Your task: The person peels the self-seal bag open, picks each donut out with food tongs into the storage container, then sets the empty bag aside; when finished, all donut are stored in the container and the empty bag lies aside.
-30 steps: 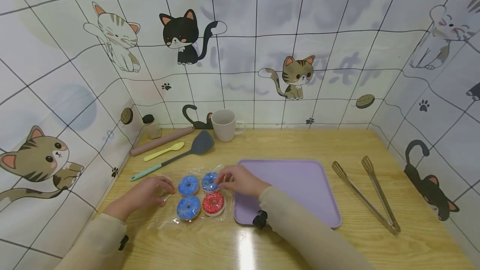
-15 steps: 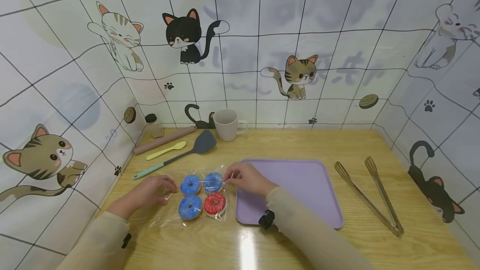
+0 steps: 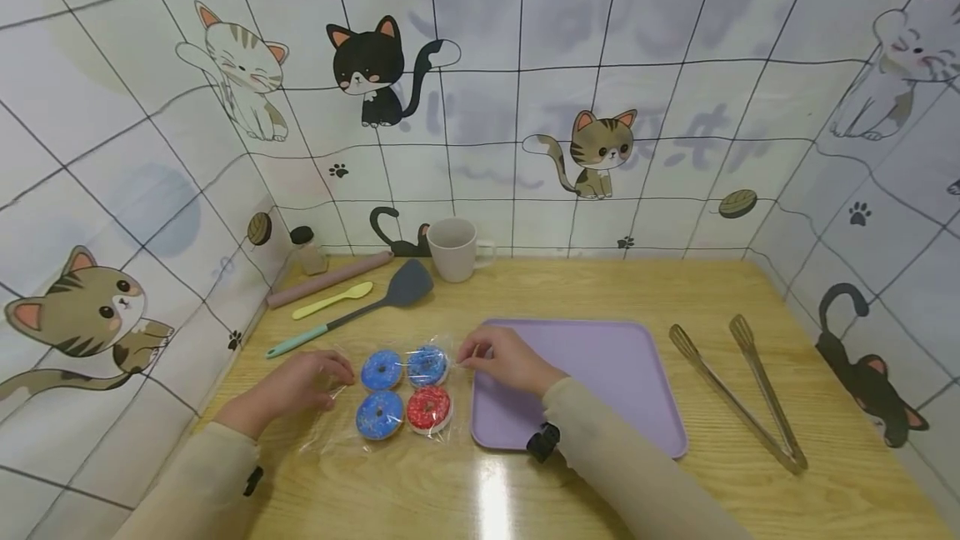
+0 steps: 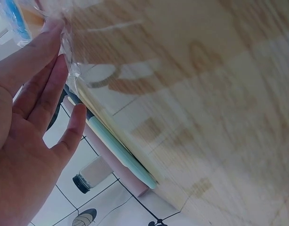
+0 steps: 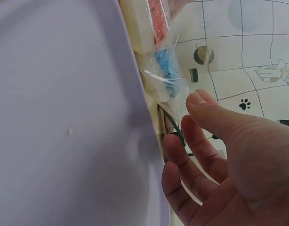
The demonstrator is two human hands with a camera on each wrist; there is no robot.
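A clear plastic bag (image 3: 337, 433) lies on the table, holding three blue doughnuts (image 3: 379, 415) and one red doughnut (image 3: 429, 409). At the bag's left edge, my left hand (image 3: 296, 390) pinches the film; the left wrist view shows the crinkled plastic (image 4: 71, 61) at the thumb and fingertips. My right hand (image 3: 513, 361) is at the upper right corner of the bag, above the left edge of the purple tray (image 3: 600, 373). In the right wrist view, its thumb and forefinger pinch the tip of the plastic (image 5: 180, 89), while the other fingers curve loosely.
Behind the bag lie a spatula (image 3: 408, 283), a yellow spoon (image 3: 333, 301) and a rolling pin (image 3: 330, 280). A small jar (image 3: 309, 255) and a mug (image 3: 452, 252) stand by the back wall. Metal tongs (image 3: 757, 407) lie spread on the right.
My right hand has moved a little to the right, off the upper right blue doughnut to the bag's corner. My left hand stays at the left edge.
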